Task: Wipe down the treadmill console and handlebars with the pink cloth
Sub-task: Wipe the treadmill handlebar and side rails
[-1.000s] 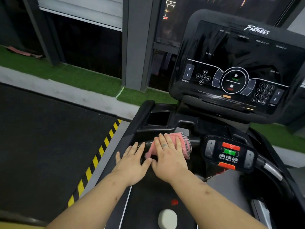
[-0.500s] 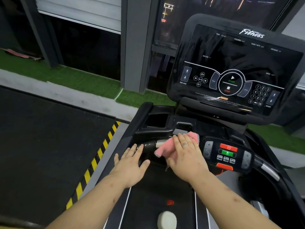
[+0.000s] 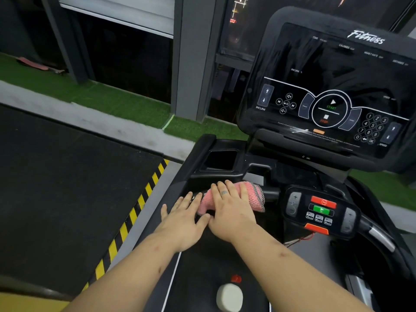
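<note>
Hard to see much of the pink cloth [image 3: 254, 195]: covered across its middle by the right hand [image 3: 229, 210], with only the knitted right end and a small left corner showing. Draped over the near crossbar [image 3: 271, 194] of the treadmill, below the console [image 3: 326, 91] and just left of the small button pad [image 3: 322, 210]. Bunched into a roll, long axis running left to right along the bar, thicker end pointing right toward the pad.

Pressed down by the right hand with fingers [image 3: 225, 192] fairly straight and laid flat over the top, tips in plain sight at the far edge; no wrapping round it visible. Just to the left, the left hand [image 3: 183, 219] lying flat, spread and relaxed, holding nothing, index tip just beside the cloth's left corner, thumb tip against the right hand. Cannot tell what lies under either palm; dark there.

Cut off at the right edge: the console screen, its small print too blurred to read beyond START, STOP, INCLINE and SPEED. Cut off likewise at lower right: the right handlebar [image 3: 380, 235].

Counted: one cloth, two hands, one console, one button pad, one cup recess [image 3: 221, 159] left of the console, one white oval object [image 3: 229, 297] on the belt [image 3: 202, 278] near the bottom edge, one red mark [image 3: 236, 278] just beyond it.
</note>
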The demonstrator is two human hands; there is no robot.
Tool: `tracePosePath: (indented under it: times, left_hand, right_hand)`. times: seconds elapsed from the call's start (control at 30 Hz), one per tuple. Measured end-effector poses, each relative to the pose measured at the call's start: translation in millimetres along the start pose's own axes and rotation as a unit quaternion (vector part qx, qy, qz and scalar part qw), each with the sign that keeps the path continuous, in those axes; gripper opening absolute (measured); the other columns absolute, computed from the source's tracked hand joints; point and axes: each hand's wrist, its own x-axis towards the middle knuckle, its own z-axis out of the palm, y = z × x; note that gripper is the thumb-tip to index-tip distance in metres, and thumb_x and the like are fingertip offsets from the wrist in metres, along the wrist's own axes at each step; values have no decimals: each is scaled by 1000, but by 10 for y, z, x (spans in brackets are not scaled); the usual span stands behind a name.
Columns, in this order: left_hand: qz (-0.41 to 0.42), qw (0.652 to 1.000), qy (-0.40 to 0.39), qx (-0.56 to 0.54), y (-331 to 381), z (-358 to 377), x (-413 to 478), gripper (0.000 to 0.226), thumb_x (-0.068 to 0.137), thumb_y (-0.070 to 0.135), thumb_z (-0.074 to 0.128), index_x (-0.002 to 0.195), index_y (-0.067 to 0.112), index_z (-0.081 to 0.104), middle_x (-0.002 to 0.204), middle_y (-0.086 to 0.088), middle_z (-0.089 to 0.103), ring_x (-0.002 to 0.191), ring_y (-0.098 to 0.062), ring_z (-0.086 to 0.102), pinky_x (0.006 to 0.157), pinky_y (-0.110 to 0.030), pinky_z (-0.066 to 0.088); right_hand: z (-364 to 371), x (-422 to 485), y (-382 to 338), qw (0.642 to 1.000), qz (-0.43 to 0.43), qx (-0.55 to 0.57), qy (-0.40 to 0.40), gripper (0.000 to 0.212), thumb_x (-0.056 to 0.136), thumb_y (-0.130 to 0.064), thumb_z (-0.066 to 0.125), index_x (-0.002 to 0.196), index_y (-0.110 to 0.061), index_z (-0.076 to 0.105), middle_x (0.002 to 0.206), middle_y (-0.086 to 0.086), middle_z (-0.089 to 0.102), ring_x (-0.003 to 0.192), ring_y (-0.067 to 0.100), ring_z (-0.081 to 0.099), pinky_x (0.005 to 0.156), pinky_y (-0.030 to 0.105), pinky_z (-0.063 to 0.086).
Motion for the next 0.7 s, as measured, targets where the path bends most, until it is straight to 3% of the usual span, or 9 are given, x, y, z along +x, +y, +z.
tracePosePath:
  times: [0.27, 0.4, 0.57, 0.7]
  left_hand:
    - [-1, 1000, -6, 7, 14, -19, -12, 68, 105, 65, 18, 163, 41, -8, 173, 10, -10, 159, -16, -7, 126, -57, -6]
    - [-3, 1000, -7, 7, -2, -25, -21, 67, 105, 63, 18, 163, 41, -9, 173, 10, -10, 159, -16, -7, 126, -57, -7]
    - [-4, 1000, -8, 0, 0, -26, -13, 67, 105, 64, 18, 163, 41, -8, 173, 10, -10, 159, -16, -7, 125, -57, -8]
    - [-3, 1000, -4, -3, -20, 5, -2, 67, 105, 64, 18, 163, 41, -7, 173, 10, -10, 159, -15, -7, 126, -57, -9]
  right_hand:
    - [-15, -146, 415, 999, 24, 15, 37, 80, 101, -49, 41, 166, -21, 4, 174, 4, 9, 160, 24, 0, 129, 49, -4]
    - [-62, -253, 663, 998, 43, 18, 47, 86, 88, -57, 10, 166, -21, 11, 172, 4, 16, 159, 25, 7, 129, 46, -1]
    - [-62, -305, 640, 996, 74, 10, 42, 91, 84, -57, 6, 166, -18, 7, 173, 6, 12, 160, 27, 3, 129, 49, 0]
    - [-24, -225, 444, 997, 69, -2, 33, 86, 97, -50, 41, 165, -19, -1, 174, 5, 6, 160, 28, -4, 127, 56, -5]
